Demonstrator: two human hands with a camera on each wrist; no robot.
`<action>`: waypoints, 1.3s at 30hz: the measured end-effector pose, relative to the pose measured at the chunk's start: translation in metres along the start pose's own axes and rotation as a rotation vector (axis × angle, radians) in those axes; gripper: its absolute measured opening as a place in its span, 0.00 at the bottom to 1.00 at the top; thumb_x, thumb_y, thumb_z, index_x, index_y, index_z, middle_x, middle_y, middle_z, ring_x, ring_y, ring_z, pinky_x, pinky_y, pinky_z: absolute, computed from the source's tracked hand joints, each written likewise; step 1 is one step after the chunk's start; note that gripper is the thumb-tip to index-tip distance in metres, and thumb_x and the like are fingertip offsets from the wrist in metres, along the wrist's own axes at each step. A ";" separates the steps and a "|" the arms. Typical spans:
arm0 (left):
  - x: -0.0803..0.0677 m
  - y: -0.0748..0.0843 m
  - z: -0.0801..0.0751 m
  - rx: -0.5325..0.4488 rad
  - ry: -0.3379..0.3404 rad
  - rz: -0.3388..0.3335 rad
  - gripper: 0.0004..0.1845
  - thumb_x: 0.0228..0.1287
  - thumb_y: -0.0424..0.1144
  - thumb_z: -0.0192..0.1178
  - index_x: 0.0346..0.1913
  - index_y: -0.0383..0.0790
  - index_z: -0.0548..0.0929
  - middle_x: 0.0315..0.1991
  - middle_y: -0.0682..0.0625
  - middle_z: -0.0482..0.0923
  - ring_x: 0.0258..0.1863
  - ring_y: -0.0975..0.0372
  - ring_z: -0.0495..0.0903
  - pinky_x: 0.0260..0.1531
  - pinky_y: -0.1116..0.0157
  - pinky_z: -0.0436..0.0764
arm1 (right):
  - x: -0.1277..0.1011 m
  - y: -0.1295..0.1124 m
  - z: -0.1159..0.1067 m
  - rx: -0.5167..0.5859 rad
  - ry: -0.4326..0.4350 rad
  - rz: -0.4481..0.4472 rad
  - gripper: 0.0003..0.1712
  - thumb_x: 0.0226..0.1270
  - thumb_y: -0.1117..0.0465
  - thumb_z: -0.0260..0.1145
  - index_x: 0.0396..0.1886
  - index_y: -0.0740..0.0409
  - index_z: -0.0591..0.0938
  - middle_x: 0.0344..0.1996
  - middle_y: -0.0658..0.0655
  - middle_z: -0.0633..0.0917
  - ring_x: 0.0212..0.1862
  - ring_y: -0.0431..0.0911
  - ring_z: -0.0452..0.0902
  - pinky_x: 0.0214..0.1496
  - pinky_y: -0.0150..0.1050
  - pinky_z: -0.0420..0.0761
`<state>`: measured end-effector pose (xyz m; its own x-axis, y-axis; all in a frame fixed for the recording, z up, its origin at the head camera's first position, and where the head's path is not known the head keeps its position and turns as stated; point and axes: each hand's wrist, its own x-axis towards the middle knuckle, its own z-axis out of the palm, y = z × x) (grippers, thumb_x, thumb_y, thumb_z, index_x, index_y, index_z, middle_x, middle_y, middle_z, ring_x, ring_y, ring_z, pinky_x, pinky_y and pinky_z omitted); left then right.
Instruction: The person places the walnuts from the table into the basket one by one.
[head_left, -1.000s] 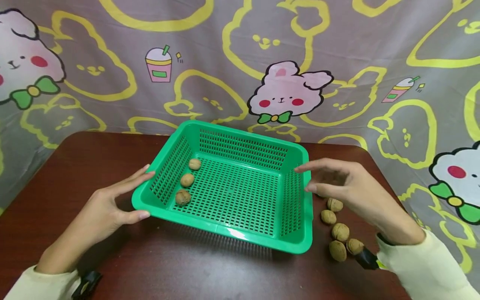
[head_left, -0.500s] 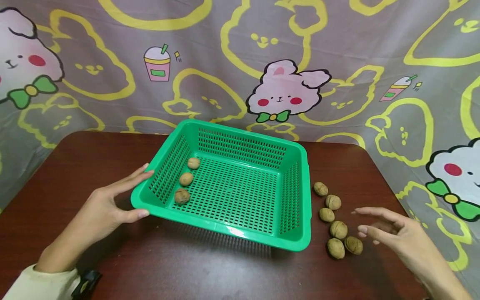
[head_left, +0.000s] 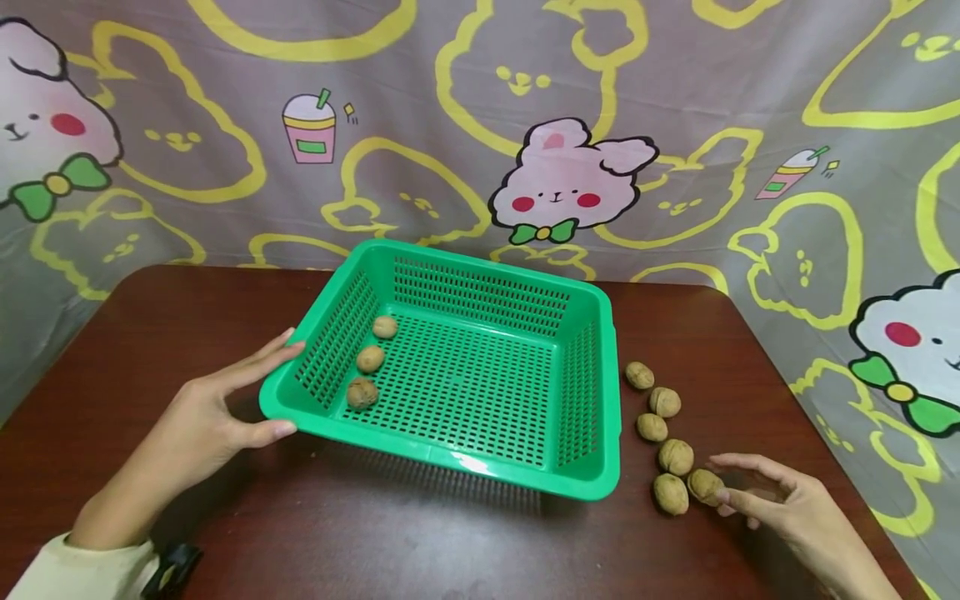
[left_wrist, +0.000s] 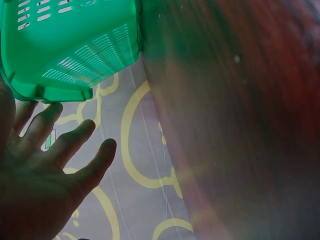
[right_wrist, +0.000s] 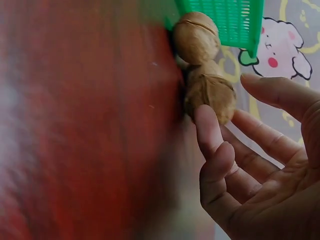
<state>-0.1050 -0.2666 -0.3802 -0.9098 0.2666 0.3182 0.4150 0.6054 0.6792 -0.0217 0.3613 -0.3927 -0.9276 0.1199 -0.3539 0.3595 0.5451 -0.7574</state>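
Observation:
A green plastic basket point(head_left: 457, 471) with slotted walls stands on the table, with 3 walnuts along its left inner side, one of them a darker walnut point(head_left: 362, 393). My left hand point(head_left: 206, 425) touches the basket's left front corner, thumb at the front rim and fingertips on the side rim. In the left wrist view its fingers point(left_wrist: 75, 142) look straight and spread. To the right of the basket, my right hand point(head_left: 795, 508) reaches around a walnut point(head_left: 705, 487). Its thumb tip meets that walnut in the head view, while one digit point(right_wrist: 275, 92) stands apart from it in the right wrist view.
Several more walnuts, including one walnut point(head_left: 671, 494) beside the touched one, lie in a loose line right of the basket. The dark red-brown table point(head_left: 420, 550) ends at a patterned curtain point(head_left: 420, 100) behind.
My right hand has moved from the basket's right rim down and to the right, then in to the nearest-right walnut. My left hand stays at the basket corner.

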 end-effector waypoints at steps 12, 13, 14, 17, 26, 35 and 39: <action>0.002 0.000 0.000 0.016 -0.013 -0.014 0.48 0.47 0.37 0.84 0.74 0.57 0.76 0.79 0.64 0.66 0.69 0.91 0.60 0.59 0.90 0.57 | 0.006 0.009 0.004 0.109 -0.140 -0.006 0.22 0.76 0.63 0.66 0.53 0.25 0.85 0.32 0.52 0.93 0.36 0.44 0.88 0.37 0.38 0.82; 0.003 0.000 0.001 0.014 -0.012 -0.011 0.48 0.46 0.37 0.84 0.74 0.57 0.76 0.79 0.65 0.66 0.69 0.91 0.60 0.59 0.90 0.58 | 0.007 0.010 0.004 0.109 -0.146 -0.021 0.22 0.77 0.64 0.65 0.53 0.25 0.85 0.32 0.52 0.92 0.36 0.43 0.88 0.38 0.37 0.82; 0.003 -0.001 0.001 0.011 -0.011 -0.007 0.48 0.46 0.37 0.84 0.74 0.57 0.77 0.78 0.65 0.66 0.68 0.91 0.61 0.58 0.90 0.58 | 0.007 0.012 0.004 0.106 -0.147 -0.041 0.22 0.77 0.64 0.65 0.54 0.26 0.85 0.32 0.52 0.92 0.36 0.43 0.88 0.38 0.37 0.82; 0.004 -0.001 0.002 -0.005 -0.008 0.005 0.48 0.45 0.36 0.85 0.74 0.55 0.77 0.78 0.64 0.67 0.68 0.90 0.62 0.59 0.90 0.59 | 0.006 0.015 0.003 0.105 -0.143 -0.070 0.22 0.78 0.66 0.63 0.55 0.29 0.85 0.33 0.52 0.92 0.37 0.43 0.89 0.39 0.37 0.83; 0.003 0.001 0.003 -0.022 -0.003 -0.009 0.48 0.45 0.35 0.85 0.74 0.54 0.77 0.78 0.62 0.68 0.69 0.90 0.62 0.60 0.89 0.59 | 0.005 0.001 -0.007 0.143 -0.015 -0.147 0.19 0.79 0.66 0.62 0.65 0.49 0.82 0.42 0.46 0.93 0.41 0.45 0.91 0.41 0.37 0.86; 0.002 -0.001 0.001 -0.001 -0.009 -0.014 0.49 0.46 0.36 0.84 0.75 0.55 0.76 0.79 0.65 0.66 0.68 0.91 0.61 0.58 0.90 0.59 | 0.014 -0.056 -0.009 0.345 -0.080 -0.338 0.24 0.78 0.71 0.60 0.69 0.53 0.79 0.52 0.43 0.91 0.46 0.45 0.92 0.44 0.35 0.87; 0.001 0.002 -0.001 0.001 -0.013 -0.021 0.48 0.47 0.36 0.84 0.75 0.56 0.76 0.79 0.63 0.66 0.69 0.90 0.61 0.59 0.90 0.58 | 0.021 -0.095 -0.002 0.403 -0.166 -0.406 0.24 0.78 0.73 0.58 0.70 0.57 0.78 0.56 0.46 0.87 0.46 0.48 0.92 0.47 0.37 0.87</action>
<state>-0.1049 -0.2657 -0.3784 -0.9185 0.2633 0.2949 0.3953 0.6118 0.6851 -0.0759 0.3141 -0.3271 -0.9822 -0.1815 -0.0491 0.0201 0.1579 -0.9872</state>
